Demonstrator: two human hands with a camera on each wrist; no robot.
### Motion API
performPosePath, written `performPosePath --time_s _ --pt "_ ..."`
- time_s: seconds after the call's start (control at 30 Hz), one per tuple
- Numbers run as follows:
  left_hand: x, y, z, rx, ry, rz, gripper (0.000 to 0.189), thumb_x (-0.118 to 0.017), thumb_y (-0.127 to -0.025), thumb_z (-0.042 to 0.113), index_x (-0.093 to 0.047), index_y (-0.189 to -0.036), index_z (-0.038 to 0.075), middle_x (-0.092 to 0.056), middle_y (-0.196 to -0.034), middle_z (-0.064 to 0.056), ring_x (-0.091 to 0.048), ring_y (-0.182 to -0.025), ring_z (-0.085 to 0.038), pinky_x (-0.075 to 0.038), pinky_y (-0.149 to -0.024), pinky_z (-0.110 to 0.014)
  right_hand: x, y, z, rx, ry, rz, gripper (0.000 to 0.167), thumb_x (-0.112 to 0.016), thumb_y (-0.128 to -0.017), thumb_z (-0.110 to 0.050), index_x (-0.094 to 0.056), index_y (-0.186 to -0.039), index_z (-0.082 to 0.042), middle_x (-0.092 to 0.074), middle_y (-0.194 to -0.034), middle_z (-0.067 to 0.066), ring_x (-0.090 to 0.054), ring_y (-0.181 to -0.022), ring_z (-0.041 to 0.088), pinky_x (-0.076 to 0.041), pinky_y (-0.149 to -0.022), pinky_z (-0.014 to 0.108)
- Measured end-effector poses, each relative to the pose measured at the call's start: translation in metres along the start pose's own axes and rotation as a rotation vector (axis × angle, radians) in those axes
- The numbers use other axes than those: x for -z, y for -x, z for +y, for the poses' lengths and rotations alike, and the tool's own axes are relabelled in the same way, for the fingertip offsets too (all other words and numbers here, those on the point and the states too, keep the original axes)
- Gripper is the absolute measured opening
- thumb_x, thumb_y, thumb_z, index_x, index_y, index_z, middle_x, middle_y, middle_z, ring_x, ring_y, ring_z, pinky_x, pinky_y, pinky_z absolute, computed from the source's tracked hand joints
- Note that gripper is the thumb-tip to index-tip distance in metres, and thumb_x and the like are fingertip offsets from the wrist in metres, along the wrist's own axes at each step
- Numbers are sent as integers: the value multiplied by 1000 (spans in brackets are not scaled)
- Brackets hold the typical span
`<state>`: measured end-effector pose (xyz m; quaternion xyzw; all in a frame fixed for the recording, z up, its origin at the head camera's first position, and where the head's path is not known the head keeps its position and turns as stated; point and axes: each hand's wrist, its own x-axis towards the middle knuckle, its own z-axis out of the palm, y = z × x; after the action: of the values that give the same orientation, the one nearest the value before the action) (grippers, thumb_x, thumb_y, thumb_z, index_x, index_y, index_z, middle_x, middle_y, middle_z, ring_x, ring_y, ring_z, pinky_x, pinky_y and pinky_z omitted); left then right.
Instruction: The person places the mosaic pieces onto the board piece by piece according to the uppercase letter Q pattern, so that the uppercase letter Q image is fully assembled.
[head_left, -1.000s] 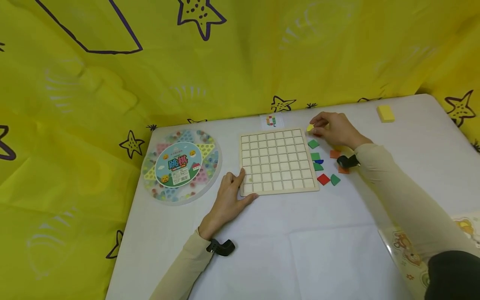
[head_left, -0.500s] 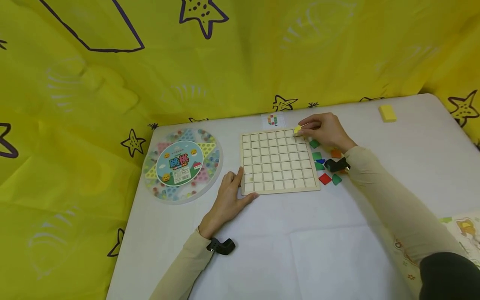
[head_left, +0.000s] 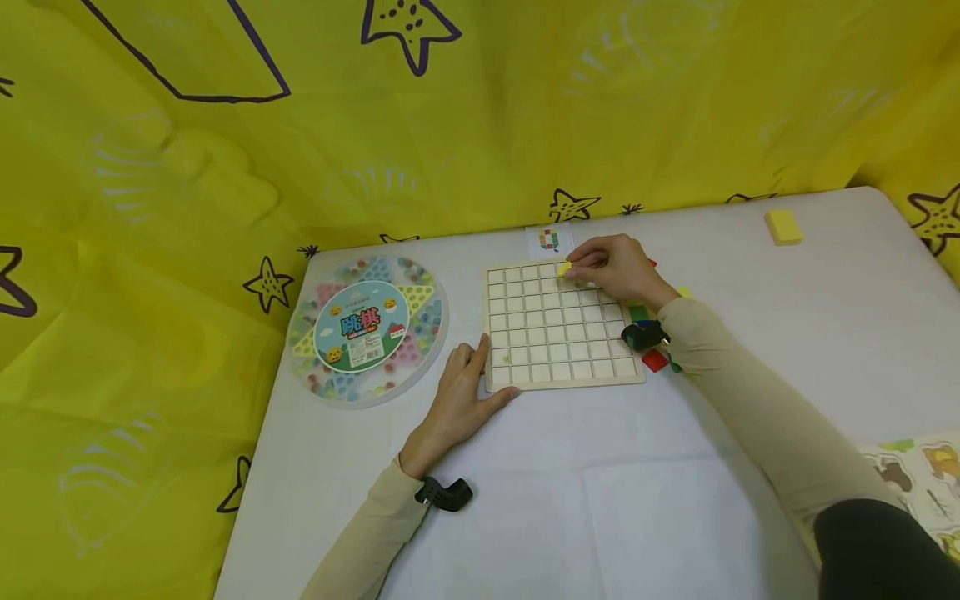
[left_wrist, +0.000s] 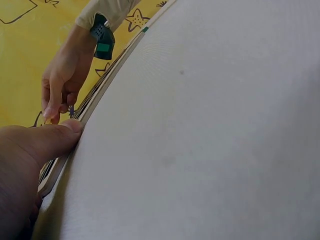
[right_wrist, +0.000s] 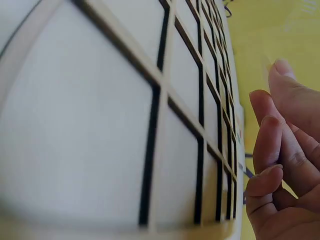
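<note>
A wooden grid board [head_left: 558, 325] with pale square cells lies on the white table. At its near left corner rests my left hand [head_left: 457, 400], the index finger along the left edge and the thumb along the near edge. The left thumb [left_wrist: 55, 137] shows against the board's rim in the left wrist view. Above the far row of cells, my right hand [head_left: 621, 268] pinches a small yellow tile [head_left: 564, 269] between thumb and fingertips. Its exact shape is mostly hidden. In the right wrist view the right hand [right_wrist: 287, 160] is beside the grid, with several fingers curled.
A small pattern card [head_left: 550, 240] lies behind the board. A round Chinese checkers box [head_left: 360, 329] stands left. Red [head_left: 655, 360] and green tiles [head_left: 638, 313] lie right, partly hidden by the right wrist. A yellow block [head_left: 783, 227] sits far right; a printed sheet [head_left: 922, 475] lies near right.
My right hand has carried the yellow tile leftward from beyond the board's far right corner to over its far row. The left hand has stayed at the corner.
</note>
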<state>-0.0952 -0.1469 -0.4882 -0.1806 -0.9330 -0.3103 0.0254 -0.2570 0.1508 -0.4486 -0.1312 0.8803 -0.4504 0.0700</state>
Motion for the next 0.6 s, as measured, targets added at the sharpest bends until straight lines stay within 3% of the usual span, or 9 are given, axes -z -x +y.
performPosePath --time_s 0.4,0.6 --pt "1 2 -1 -11 -3 8 97 -88 -89 35 -39 -158 -10 -46 -96 -7 -35 -89 -17 -32 -78 -29 -31 -18 -12 93 54 -90 27 -85 -93 -25 -78 -110 -5 -76 -97 10 -65 -82 18 -48 -74 25" --pt "0 1 -1 -33 -9 18 96 -88 -89 36 -40 -157 -11 -46 -97 -7 -36 -88 -17 -33 -78 -29 -36 -23 -16 110 76 -122 27 -84 -94 -24 -78 -110 -3 -75 -98 10 -67 -83 19 -50 -76 27"
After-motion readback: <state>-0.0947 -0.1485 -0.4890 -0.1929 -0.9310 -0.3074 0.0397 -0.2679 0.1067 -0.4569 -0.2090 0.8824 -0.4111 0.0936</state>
